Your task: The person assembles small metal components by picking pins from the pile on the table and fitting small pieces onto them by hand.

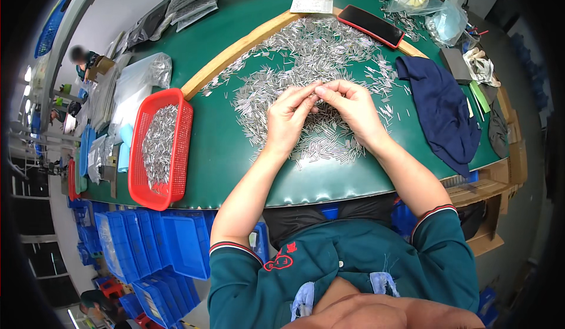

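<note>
Both my hands meet fingertip to fingertip above a wide heap of small shiny metal pins (318, 46) spread on the green table top (212, 152). My left hand (288, 114) is pinched, thumb against fingers, touching the right. My right hand (353, 108) is pinched in the same way, its thumb and forefinger meeting the left fingertips. Whatever lies between the fingertips is too small and too covered to make out. To the left stands a red plastic basket (182, 170) holding many similar metal pins.
Wooden strips (235, 49) border the heap at the back. A phone with a red edge (372, 26) and paper slips (311, 4) lie there. A dark blue cloth (438, 108) is at right, clear plastic bags (147, 76) at left. Blue bins (185, 241) stand below the table's edge.
</note>
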`<state>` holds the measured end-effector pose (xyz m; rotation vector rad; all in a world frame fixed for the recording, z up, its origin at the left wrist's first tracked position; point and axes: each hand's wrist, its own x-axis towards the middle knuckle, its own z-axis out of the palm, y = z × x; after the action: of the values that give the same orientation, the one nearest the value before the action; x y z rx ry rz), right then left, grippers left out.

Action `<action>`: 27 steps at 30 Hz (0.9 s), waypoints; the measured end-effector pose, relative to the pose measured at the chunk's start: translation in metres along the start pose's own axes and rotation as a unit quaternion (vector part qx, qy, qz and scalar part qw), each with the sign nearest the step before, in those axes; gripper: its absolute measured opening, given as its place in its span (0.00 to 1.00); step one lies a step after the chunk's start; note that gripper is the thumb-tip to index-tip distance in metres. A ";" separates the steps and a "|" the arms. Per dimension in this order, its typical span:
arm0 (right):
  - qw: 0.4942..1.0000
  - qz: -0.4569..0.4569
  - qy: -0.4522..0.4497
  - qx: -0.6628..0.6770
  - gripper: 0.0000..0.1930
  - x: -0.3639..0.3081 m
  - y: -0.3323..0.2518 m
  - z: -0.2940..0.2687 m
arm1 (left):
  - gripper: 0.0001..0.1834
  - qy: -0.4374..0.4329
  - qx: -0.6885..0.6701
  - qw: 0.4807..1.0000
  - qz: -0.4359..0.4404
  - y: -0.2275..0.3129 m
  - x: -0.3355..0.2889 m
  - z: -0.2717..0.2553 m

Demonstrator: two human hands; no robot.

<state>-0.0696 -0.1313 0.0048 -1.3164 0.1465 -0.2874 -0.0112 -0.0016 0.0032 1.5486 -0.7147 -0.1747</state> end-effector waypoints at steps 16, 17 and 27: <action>0.992 -0.099 0.006 -0.081 0.13 -0.004 -0.007 0.004 | 0.15 -0.030 -0.076 0.995 -0.056 0.002 0.001 -0.002; 0.992 -0.099 0.006 -0.081 0.13 -0.004 -0.007 0.005 | 0.15 -0.030 -0.077 0.995 -0.056 0.002 0.002 -0.002; 0.995 -0.051 -0.018 -0.085 0.09 -0.003 -0.004 0.003 | 0.16 -0.023 0.056 0.998 0.026 -0.003 -0.001 -0.002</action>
<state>-0.0724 -0.1288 0.0093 -1.4994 0.0741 -0.3436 -0.0103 0.0007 0.0005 1.6356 -0.8120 -0.1348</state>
